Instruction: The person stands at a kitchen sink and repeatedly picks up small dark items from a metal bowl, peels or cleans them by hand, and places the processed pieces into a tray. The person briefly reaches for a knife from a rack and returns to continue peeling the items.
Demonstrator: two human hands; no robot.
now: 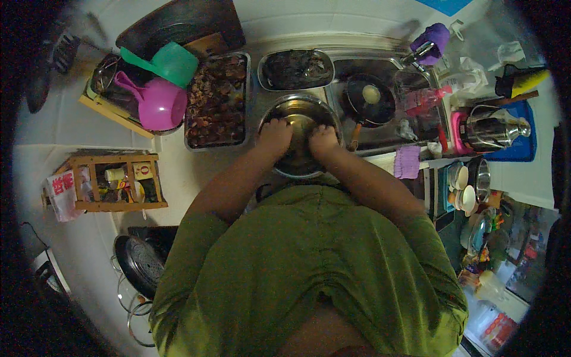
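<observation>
A round stainless steel bowl (299,167) sits straight before me on the counter. Inside its rim, on the left side, is my left hand (277,133), with its fingers curled downward. My right hand (324,137) is across from it over the bowl's right side, its fingers bent too. A gap separates the two hands, and the bowl's shiny inside shows there. Whatever may be under the fingers is hidden. Just beyond the bowl stands a rectangular metal tray with rounded corners (262,82), which holds dark, wet-looking pieces.
At the left are a clear tub (248,134) of brown chunks, a pink dipper (163,105), a green dipper (175,64) and a wooden rack (120,206). A black pan (354,100) and a pink-labelled bottle (419,101) lie in the sink (379,138) at right, below a faucet (417,56).
</observation>
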